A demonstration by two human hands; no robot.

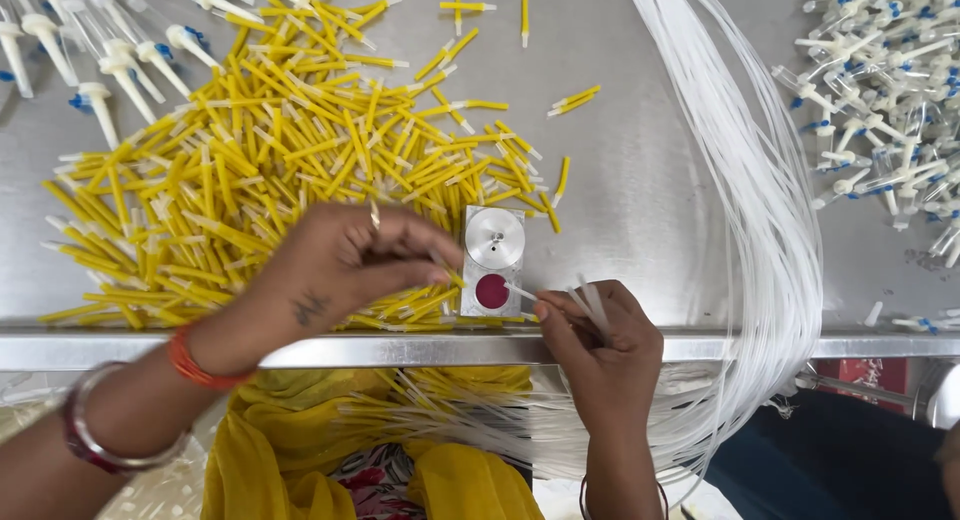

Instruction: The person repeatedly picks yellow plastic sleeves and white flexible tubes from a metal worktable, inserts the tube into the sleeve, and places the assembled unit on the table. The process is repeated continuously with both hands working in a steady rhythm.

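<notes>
My left hand (345,260) rests on a big heap of short yellow tubes with white tips (270,150), fingers pinched around one of them beside a small metal block (492,262). The block carries a round silver disc on top and a dark red pad (491,291) below. My right hand (590,330) grips several thin clear white tubes (588,302) and holds one tube end at the red pad.
A thick bundle of long white tubing (760,200) sweeps from the top across the steel table (620,130) and over its front edge (400,348). Clear plastic connectors with blue parts (890,110) lie at right, white-capped pieces (100,50) at top left. Finished tubes hang in my lap.
</notes>
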